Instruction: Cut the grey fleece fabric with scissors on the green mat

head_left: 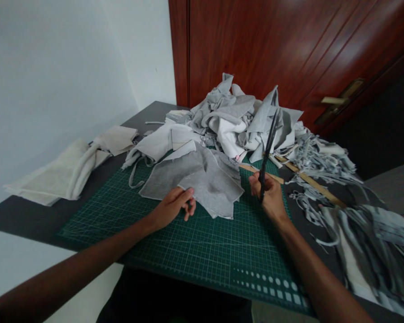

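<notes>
Between thumb and fingers, my left hand [177, 204] pinches the near left edge of a grey piece of fabric [202, 175]. The fabric lies in overlapping layers on a green cutting mat [202, 251] marked with a white grid. To the right of it, my right hand [267, 190] is closed around a pair of black scissors [268, 152]. Their blades point up and away from me, apart from the fabric. Whether the blades are parted I cannot tell.
Behind the mat rises a heap of grey and white fabric [232, 112]. Folded cream cloth [60, 170] lies at the left by the wall. Wooden strips [314, 184] and thin fabric scraps [323, 154] lie at the right, with stacked grey strips [373, 251] nearer. A brown door [256, 45] stands behind.
</notes>
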{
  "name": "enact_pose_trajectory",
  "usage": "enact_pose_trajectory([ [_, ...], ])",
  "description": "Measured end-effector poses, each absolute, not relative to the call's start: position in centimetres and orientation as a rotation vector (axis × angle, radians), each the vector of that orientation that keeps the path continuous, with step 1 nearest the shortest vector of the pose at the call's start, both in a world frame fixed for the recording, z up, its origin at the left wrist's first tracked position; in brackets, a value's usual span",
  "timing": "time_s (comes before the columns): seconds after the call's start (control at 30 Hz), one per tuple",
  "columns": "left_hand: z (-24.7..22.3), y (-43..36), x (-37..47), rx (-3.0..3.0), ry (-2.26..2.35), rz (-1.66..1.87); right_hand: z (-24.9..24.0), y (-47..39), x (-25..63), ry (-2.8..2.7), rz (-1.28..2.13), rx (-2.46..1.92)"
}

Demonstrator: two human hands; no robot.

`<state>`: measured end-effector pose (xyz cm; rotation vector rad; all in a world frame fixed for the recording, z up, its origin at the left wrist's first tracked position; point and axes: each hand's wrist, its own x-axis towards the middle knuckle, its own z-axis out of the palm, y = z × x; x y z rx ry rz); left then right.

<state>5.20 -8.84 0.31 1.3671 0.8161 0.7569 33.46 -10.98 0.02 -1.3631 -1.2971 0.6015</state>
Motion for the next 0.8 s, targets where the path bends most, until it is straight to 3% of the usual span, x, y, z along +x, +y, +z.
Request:
enact_pose_trajectory([
  [0.37, 0.4, -4.0, 6.2, 1.523, 0.786, 0.884, -1.9, -10.5, 32.7, -1.575, 0.197, -1.581],
  [0.8, -2.2, -3.9, 6.0, 1.093, 0.595, 0.944, -3.1, -10.9, 33.1, -1.733, 0.335, -1.504],
])
